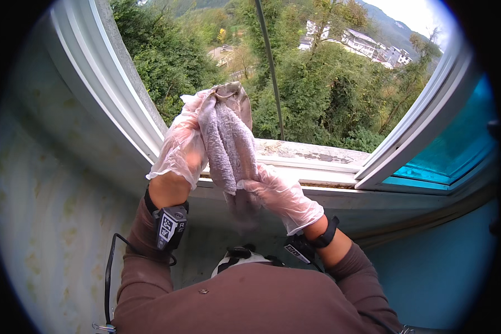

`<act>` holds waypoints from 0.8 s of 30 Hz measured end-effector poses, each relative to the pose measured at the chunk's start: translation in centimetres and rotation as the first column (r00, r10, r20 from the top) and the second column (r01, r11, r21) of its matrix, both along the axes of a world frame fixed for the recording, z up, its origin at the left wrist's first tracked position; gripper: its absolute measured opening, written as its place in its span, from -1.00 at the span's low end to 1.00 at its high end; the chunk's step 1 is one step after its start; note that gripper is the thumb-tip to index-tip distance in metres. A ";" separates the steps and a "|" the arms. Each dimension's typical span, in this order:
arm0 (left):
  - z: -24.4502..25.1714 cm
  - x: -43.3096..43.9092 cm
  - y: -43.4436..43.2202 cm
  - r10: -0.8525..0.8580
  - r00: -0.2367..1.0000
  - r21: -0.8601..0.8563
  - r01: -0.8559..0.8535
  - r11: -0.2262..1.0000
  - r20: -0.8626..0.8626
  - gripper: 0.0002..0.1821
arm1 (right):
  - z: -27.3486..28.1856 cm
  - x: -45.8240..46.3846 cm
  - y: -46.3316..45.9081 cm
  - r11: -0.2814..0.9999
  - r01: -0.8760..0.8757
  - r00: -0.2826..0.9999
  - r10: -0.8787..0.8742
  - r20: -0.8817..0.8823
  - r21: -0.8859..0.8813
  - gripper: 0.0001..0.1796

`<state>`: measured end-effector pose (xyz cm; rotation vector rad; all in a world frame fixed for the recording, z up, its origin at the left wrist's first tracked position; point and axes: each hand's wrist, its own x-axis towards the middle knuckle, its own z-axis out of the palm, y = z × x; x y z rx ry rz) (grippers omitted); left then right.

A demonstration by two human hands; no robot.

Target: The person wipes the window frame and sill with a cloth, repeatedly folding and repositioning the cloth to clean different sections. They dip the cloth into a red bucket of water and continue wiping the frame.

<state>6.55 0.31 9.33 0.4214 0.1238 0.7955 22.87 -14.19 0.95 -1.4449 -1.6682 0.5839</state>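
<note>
A damp-looking grey-lilac terry cloth [229, 142] hangs in folds between my two hands, in front of the open window. My left hand [183, 135], in a thin translucent plastic glove, grips its upper part, where a stained brownish patch shows. Lower down, my gloved right hand [275, 190] pinches the cloth's right edge. The bottom end dangles free and looks blurred. Behind the cloth lies the white window sill track [330, 177], with brown dirt along its inner edge. Some fingers of my left hand are hidden by the cloth.
A white window frame [108, 87] rises at left, and a blue-tinted sliding pane [446, 137] stands at right. Outside are a weathered ledge [313, 151] and a thin upright rod [271, 67]. Wrist devices [171, 227] trail a black cable [108, 271]. A patterned wall [54, 217] is at left.
</note>
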 end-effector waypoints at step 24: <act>-5.6 9.7 -5.7 0.603 0.796 0.827 -0.304 0.473 -0.052 -0.67 | 9.4 7.5 8.0 0.998 0.064 0.829 -0.056 -0.557 -0.005 -0.70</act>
